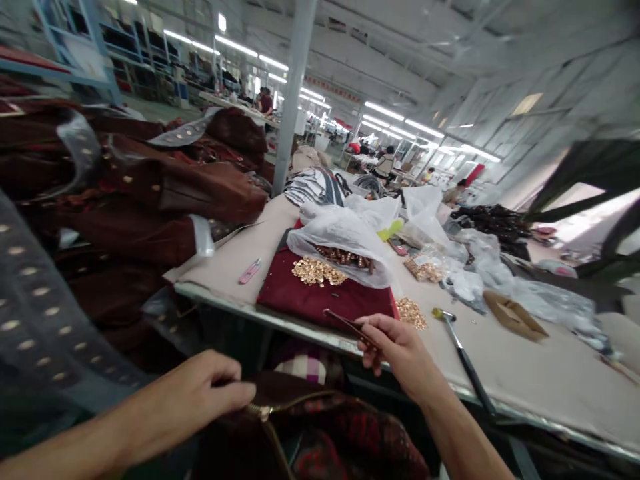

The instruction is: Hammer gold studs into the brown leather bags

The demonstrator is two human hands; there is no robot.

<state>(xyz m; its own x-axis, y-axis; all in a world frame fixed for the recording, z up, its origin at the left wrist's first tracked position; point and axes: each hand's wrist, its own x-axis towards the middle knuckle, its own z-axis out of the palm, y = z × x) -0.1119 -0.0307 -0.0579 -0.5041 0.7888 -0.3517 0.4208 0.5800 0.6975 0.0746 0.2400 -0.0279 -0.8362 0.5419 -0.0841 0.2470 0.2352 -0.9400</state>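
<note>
My left hand (215, 387) is closed on the edge of a dark brown bag (240, 447), beside its gold zipper (265, 412). The bag is open and shows a red-and-dark patterned lining (345, 433). Over the table's front edge, my right hand (393, 343) pinches a thin brown strap (345, 320) with small studs. The strap's far end points left over a folded maroon cloth (300, 307). On that cloth lie a pile of gold studs (317, 271) and a clear plastic bag (345, 237) holding more brown studded straps (345, 257).
A hammer (465, 363) lies right of my right hand, near a second stud pile (411, 312) and a cardboard piece (515, 315). Pink thread snips (250, 271) rest at the left. Brown bags (175, 187) are heaped at the left; a post (295, 87) rises behind the table.
</note>
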